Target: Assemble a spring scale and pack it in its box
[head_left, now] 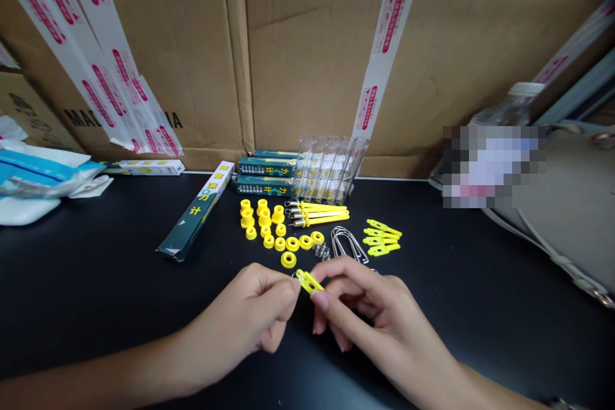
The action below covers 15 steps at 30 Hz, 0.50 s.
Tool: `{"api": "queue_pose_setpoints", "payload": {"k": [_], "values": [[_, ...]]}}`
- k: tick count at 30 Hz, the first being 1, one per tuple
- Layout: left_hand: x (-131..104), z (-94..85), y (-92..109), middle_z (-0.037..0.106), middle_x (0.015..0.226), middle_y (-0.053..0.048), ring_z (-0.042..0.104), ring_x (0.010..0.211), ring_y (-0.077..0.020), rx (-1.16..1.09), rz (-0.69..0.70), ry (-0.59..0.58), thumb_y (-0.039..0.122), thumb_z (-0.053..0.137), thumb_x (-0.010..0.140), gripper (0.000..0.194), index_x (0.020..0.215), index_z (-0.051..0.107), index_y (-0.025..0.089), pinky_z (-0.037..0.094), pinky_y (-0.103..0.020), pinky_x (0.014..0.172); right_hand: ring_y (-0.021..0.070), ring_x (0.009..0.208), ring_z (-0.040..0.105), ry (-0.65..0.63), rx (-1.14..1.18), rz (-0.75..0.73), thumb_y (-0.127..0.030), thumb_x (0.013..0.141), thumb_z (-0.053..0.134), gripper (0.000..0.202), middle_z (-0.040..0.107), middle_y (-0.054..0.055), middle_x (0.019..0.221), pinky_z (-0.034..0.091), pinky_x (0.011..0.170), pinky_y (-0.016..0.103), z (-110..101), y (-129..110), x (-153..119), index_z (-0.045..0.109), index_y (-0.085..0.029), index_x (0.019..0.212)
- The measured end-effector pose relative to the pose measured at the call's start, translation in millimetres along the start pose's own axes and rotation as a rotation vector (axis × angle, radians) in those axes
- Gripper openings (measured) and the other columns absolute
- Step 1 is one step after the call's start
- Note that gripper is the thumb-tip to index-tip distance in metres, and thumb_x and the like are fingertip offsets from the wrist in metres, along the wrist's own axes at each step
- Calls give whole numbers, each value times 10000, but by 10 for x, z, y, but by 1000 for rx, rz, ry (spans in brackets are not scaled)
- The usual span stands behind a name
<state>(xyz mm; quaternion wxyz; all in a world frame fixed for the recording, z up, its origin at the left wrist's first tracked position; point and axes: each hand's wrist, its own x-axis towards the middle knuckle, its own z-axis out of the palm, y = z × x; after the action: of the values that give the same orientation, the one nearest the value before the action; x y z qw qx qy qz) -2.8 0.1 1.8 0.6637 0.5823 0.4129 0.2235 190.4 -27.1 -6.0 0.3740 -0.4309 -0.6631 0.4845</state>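
Observation:
My right hand (pixel 379 314) pinches a small flat yellow plastic piece (pixel 311 283) with a slot in it, between thumb and forefinger. Closed in a pinch, my left hand (pixel 259 307) meets the other end of this piece, at a small wire loop (pixel 296 275) mostly hidden by the fingertips. Just beyond the hands lie several yellow collars and rings (pixel 289 260), small coil springs (pixel 321 250) and bent metal wire hooks (pixel 348 245). Similar slotted yellow pieces (pixel 383 248) lie to the right of the hooks.
Several yellow rods with springs (pixel 319 213) lie before upright clear tubes (pixel 329 170). Green boxes (pixel 264 176) lie beside the tubes, another box (pixel 196 211) further left. Cardboard (pixel 312 64) walls the back. A plastic bottle (pixel 514 106) and grey bag (pixel 567 205) stand right, blue packaging (pixel 43 170) left.

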Motion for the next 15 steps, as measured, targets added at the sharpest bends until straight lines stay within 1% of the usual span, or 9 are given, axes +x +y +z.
{"api": "queue_pose_setpoints", "payload": {"k": [2,5,8,10,13,15], "values": [[12,-8,17,324,394,85,212,357,-66,-6,-16,-20,398,460,813,366,517,323,235,179,-214,381,96,489,559,-5,3,3,-390,987,573,189,716,-15,693,416,477,209,5,1,0,605,-212,1042],[29,-25,50,356,455,89,222,364,-65,12,-29,-42,399,430,865,339,581,411,216,182,-211,375,101,507,568,2,-10,-5,-384,991,567,184,717,-13,705,424,488,212,-3,-6,7,593,-212,1049],[30,-43,94,450,590,78,269,396,-63,56,-49,-43,410,423,944,311,730,507,200,199,-208,387,106,520,576,25,-27,-37,-383,997,559,186,702,-15,697,446,512,220,-18,-7,21,603,-209,1046],[23,-50,106,462,635,81,287,438,-73,73,-58,-25,425,438,967,269,822,507,210,223,-203,417,109,531,585,55,-50,-67,-374,999,561,184,684,-22,678,465,538,222,-28,-2,27,615,-207,1051],[19,-52,65,454,636,74,316,517,-98,117,-12,34,461,460,984,292,832,495,215,250,-202,467,111,554,602,88,-70,-95,-359,1002,563,174,670,-28,673,482,562,218,-40,9,23,625,-209,1065],[22,-45,21,480,657,61,350,539,-104,148,32,43,481,483,980,322,804,505,213,270,-208,486,109,566,606,92,-80,-111,-347,1001,567,162,676,-26,690,485,566,214,-49,12,20,632,-212,1062]]}}
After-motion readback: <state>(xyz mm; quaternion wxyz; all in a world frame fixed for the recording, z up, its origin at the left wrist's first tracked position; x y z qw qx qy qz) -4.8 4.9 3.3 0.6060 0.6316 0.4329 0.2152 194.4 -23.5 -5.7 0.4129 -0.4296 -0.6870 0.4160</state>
